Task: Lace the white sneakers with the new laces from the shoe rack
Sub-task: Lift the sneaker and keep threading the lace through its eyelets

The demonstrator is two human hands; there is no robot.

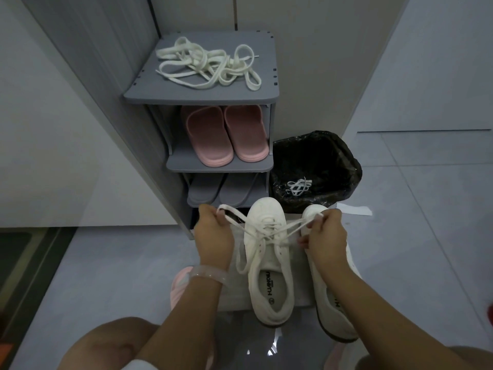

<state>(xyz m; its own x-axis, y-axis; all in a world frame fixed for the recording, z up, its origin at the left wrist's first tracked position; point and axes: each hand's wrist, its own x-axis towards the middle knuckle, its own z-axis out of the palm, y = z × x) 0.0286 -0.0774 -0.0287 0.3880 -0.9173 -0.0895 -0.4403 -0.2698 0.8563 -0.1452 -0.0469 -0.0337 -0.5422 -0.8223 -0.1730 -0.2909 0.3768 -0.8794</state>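
Left hand (pixel 213 231) grips one end of the lace (pixel 269 231) threaded in the left sneaker (pixel 269 273), fingers curled round it, the lace looping over the fist. Right hand (pixel 326 233) pinches the other end, drawn out to the right across the toe of the right sneaker (pixel 330 303). Both ends run taut from the upper eyelets and cross over the tongue. The two white sneakers stand side by side on a pale mat (pixel 240 263) on the floor, toes toward the grey shoe rack (pixel 202 97). A tangle of cream laces (pixel 208 66) lies on the rack's top shelf. Pink slippers (pixel 226 134) occupy the shelf below, grey slippers (pixel 221 189) the next. Beside the rack stands a black-lined bin (pixel 317 166) containing a white lace (pixel 298 186).
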